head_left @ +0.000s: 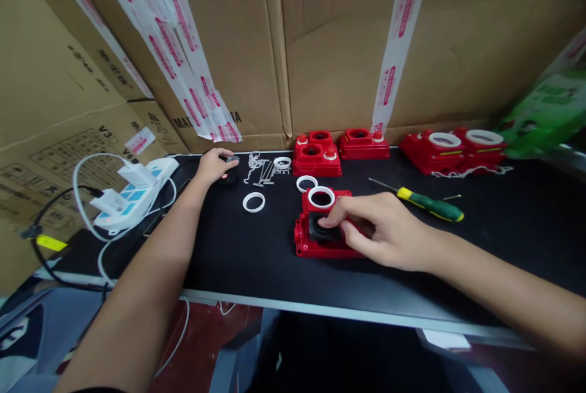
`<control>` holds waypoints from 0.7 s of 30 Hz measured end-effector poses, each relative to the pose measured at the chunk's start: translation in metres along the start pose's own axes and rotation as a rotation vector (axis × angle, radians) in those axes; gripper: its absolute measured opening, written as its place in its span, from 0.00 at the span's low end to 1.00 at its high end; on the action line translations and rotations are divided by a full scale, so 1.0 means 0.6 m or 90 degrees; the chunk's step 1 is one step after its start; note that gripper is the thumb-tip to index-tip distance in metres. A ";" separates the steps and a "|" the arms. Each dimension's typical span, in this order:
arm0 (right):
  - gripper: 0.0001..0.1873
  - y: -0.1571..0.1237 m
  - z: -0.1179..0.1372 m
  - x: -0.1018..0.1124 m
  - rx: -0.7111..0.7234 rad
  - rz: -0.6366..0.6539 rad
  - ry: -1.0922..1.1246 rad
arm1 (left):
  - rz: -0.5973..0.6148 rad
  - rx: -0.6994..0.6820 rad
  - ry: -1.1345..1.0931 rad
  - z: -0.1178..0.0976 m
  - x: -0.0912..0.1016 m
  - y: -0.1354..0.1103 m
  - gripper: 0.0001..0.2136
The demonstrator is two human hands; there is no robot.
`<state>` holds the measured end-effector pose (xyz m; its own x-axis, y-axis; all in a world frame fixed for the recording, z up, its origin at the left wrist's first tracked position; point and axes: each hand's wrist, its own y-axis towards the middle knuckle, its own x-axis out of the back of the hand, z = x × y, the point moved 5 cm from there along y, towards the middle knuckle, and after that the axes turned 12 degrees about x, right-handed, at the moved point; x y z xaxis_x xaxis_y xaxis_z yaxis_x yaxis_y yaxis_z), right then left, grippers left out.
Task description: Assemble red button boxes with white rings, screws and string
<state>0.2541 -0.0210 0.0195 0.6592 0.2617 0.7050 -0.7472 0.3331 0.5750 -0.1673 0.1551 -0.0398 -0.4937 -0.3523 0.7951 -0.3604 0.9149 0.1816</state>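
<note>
In front of me on the black table lies a red housing (329,251) with a white ring (321,197) set on its upper part. My right hand (382,228) rests over this housing, fingers curled, with its index fingertip and thumb at a square black part (320,228) on top. To the left, my left hand (215,166) reaches toward the back of the table, its fingers closed around a small dark grey piece (233,160) whose kind I cannot make out. Just below those fingers sits a black item (224,180), partly hidden.
Loose white rings (253,202) and metal screws (264,172) lie between my hands. More red housings (364,144) line the back. A green-handled screwdriver (430,204) lies right, a white power strip (137,198) left. Cardboard boxes (329,45) wall off the rear.
</note>
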 end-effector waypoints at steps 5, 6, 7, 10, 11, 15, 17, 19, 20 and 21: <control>0.12 0.000 -0.001 0.000 0.002 -0.018 -0.011 | -0.018 -0.010 -0.021 0.001 0.000 -0.001 0.18; 0.12 0.000 -0.002 -0.001 -0.006 -0.015 -0.005 | -0.022 -0.010 -0.025 0.001 0.000 -0.002 0.18; 0.12 0.000 -0.004 -0.001 -0.013 -0.011 0.001 | -0.025 -0.011 -0.029 0.001 0.002 -0.004 0.18; 0.12 -0.001 -0.004 -0.001 -0.003 -0.008 0.003 | -0.032 -0.021 -0.030 -0.004 0.010 -0.010 0.18; 0.13 -0.001 -0.004 -0.001 0.008 -0.008 0.001 | -0.034 -0.027 -0.028 -0.006 0.014 -0.013 0.18; 0.14 -0.003 -0.003 -0.002 0.039 -0.019 -0.007 | -0.059 -0.061 -0.025 -0.022 0.034 -0.027 0.18; 0.14 -0.007 -0.006 -0.003 0.046 -0.039 -0.010 | -0.070 -0.087 -0.035 -0.035 0.043 -0.036 0.17; 0.14 -0.010 -0.011 -0.004 0.044 -0.053 -0.007 | -0.071 -0.120 -0.049 -0.055 0.047 -0.049 0.17; 0.14 -0.011 -0.012 -0.005 0.042 -0.057 -0.005 | -0.068 -0.139 -0.056 -0.067 0.048 -0.057 0.18; 0.14 -0.012 -0.013 -0.005 0.041 -0.058 -0.005 | -0.063 -0.159 -0.063 -0.082 0.047 -0.068 0.18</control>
<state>0.2579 -0.0173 0.0100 0.7245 0.2259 0.6512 -0.6879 0.2963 0.6626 -0.1275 0.1178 0.0039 -0.5449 -0.4483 0.7085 -0.2110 0.8912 0.4016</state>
